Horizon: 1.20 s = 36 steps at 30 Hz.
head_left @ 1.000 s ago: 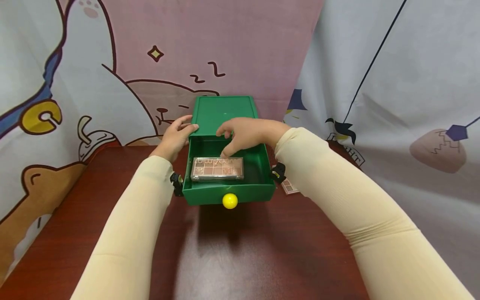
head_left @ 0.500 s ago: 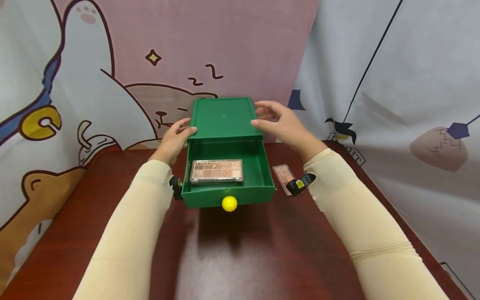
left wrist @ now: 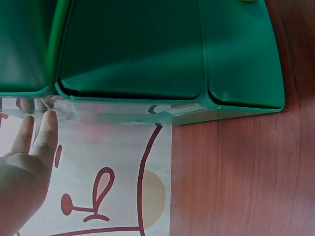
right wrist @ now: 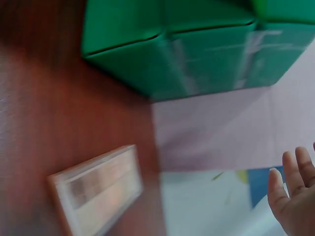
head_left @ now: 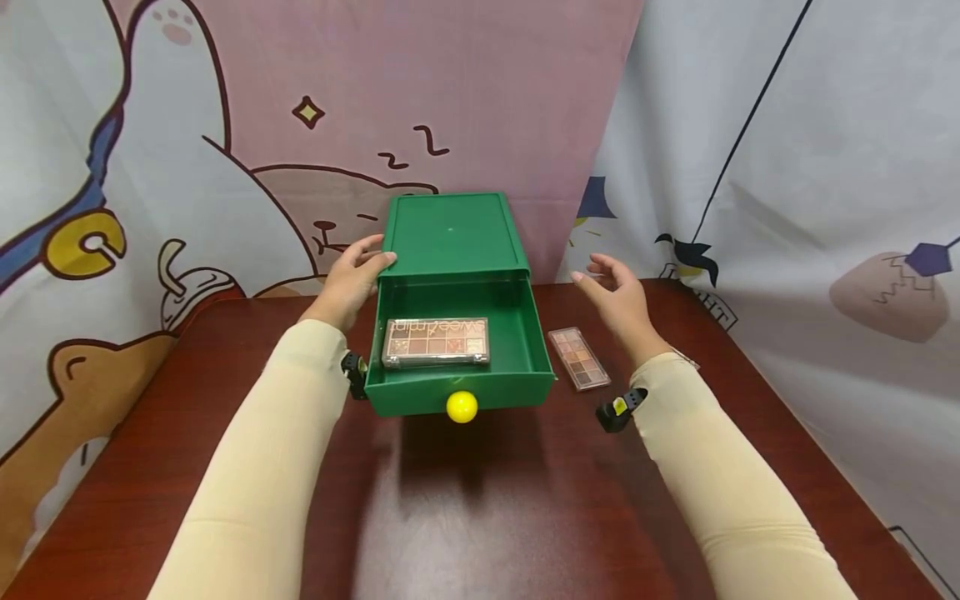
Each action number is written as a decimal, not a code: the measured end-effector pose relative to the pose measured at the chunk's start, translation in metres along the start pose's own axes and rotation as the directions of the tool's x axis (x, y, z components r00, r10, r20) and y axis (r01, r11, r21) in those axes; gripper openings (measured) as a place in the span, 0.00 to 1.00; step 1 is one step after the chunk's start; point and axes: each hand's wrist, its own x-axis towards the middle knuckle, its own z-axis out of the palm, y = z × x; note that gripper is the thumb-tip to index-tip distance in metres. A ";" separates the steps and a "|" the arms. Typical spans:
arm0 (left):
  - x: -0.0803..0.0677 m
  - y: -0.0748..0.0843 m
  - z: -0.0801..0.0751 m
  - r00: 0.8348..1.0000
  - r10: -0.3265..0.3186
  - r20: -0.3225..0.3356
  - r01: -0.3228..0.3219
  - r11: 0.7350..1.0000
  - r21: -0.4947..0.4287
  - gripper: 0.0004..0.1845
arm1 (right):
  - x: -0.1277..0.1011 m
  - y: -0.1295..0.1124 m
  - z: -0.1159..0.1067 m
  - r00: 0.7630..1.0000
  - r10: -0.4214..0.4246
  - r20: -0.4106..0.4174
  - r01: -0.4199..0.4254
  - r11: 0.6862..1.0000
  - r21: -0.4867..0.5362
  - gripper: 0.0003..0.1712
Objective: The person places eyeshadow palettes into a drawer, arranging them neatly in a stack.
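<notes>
The left hand (head_left: 351,279) rested against the left top edge of the green drawer box (head_left: 452,233), fingers fairly straight and touching its side; the left wrist view showed the fingertips (left wrist: 48,123) up against the green wall. The drawer (head_left: 525,333) was pulled out toward the person, its yellow knob (head_left: 461,406) at the front. Inside it lay an eyeshadow palette (head_left: 436,341) with a clear lid, flat on the drawer floor and close to the front wall.

The right hand (head_left: 618,302) hovered above the worktop (head_left: 480,500), to the right of the box, fingers loosely spread and holding nothing. Just below it, a second, smaller eyeshadow palette (head_left: 577,357) lay on the worktop beside the drawer's right wall, not touching the hand. The right wrist view showed this palette (right wrist: 98,189) blurred. A cartoon-printed cloth (head_left: 225,125) hung behind.
</notes>
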 end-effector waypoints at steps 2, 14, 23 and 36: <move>0.001 0.000 0.000 1.000 -0.001 -0.002 0.001 1.000 -0.002 0.32 | -0.002 0.013 0.000 0.999 0.034 -0.015 -0.034 0.999 0.001 0.38; 0.002 0.000 0.003 1.000 0.004 0.000 -0.004 1.000 -0.005 0.32 | -0.019 0.076 0.004 0.987 0.159 -0.025 -0.160 0.965 -0.207 0.43; 0.003 0.001 0.003 1.000 0.002 0.004 -0.002 1.000 -0.018 0.32 | -0.027 0.097 0.009 0.936 0.349 0.034 -0.286 0.816 -0.503 0.47; 0.002 -0.001 0.001 1.000 -0.009 0.004 0.009 1.000 -0.027 0.32 | -0.035 0.091 0.020 0.894 0.444 0.060 -0.303 0.698 -0.649 0.52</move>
